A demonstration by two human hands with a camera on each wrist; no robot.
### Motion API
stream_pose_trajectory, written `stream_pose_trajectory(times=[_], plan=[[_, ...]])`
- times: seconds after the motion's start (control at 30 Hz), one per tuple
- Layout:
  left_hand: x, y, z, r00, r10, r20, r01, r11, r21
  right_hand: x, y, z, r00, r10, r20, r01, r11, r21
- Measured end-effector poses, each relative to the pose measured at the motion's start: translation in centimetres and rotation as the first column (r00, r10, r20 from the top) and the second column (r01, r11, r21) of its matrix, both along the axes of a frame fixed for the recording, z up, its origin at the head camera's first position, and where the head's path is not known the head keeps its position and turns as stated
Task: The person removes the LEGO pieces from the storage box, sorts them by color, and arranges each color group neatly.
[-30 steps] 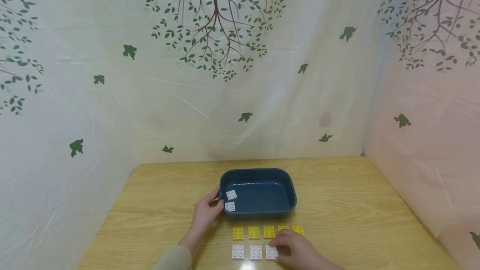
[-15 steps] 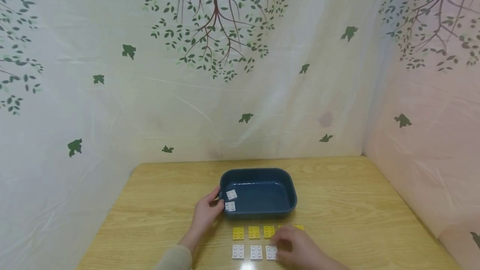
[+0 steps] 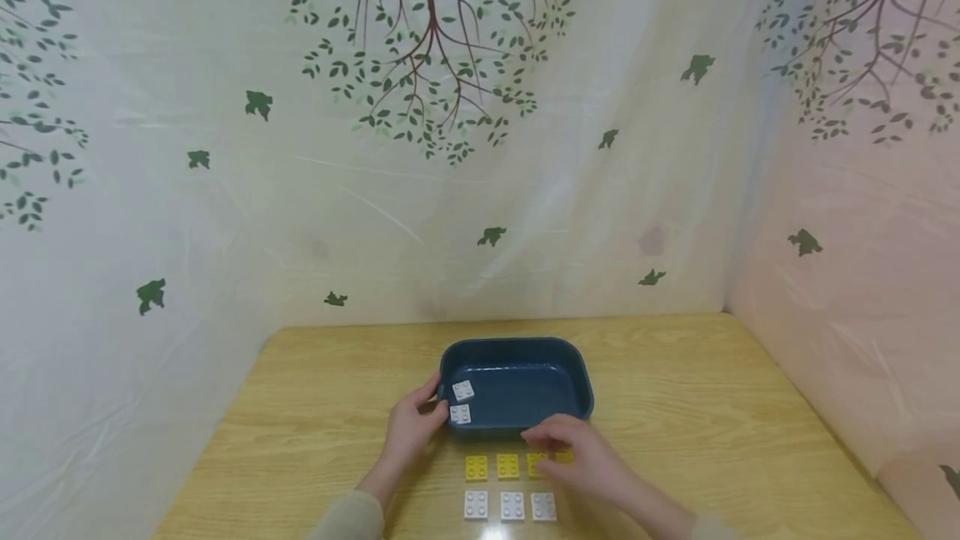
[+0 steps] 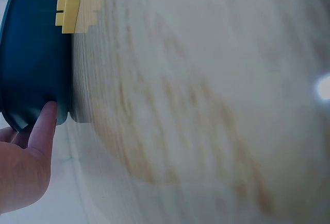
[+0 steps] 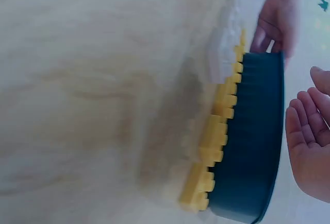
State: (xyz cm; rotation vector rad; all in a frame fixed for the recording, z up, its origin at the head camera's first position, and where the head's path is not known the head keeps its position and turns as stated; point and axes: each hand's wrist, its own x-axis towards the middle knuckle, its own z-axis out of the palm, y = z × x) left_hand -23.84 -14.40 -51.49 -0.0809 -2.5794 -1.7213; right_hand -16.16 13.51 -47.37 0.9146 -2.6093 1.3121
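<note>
A dark blue rectangular tub (image 3: pixel 517 432) stands on the table with two white toy bricks (image 3: pixel 463 390) inside at its left end. My left hand (image 3: pixel 412 425) grips the tub's left end, its thumb on the outer wall in the left wrist view. Over the row of yellow toy bricks (image 3: pixel 507 466), near the tub's front right, hovers my right hand (image 3: pixel 588 457). Its fingers are loosely bent with nothing seen between them in the right wrist view. The hand hides the right part of the yellow row. Three white bricks (image 3: pixel 512 506) lie in a row nearer the front.
The wooden table (image 3: pixel 712 407) extends to both sides of the tub. A pale curtain (image 3: pixel 375 232) with printed branches and birds hangs behind the table and along both sides.
My right hand has moved up from the rightmost white brick to above the yellow bricks, near the tub. That white brick still lies in its row. The left hand and tub have stayed put.
</note>
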Motion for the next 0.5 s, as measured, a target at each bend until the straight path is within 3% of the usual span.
stream_pose_trajectory(times=[0.2, 0.5], plan=[[0.0, -0.1, 0.0, 1.0, -0.003, -0.008, 0.003, 1.0, -0.003, -2.0, -0.9, 0.4, 0.991, -0.083, 0.105, 0.081, 0.997, 0.02], [0.0, -0.1, -0.1, 1.0, 0.0, -0.005, 0.0, 1.0, -0.004, -4.4, -2.8, 0.2, 0.983, -0.126, 0.135, 0.123, 0.992, 0.032]])
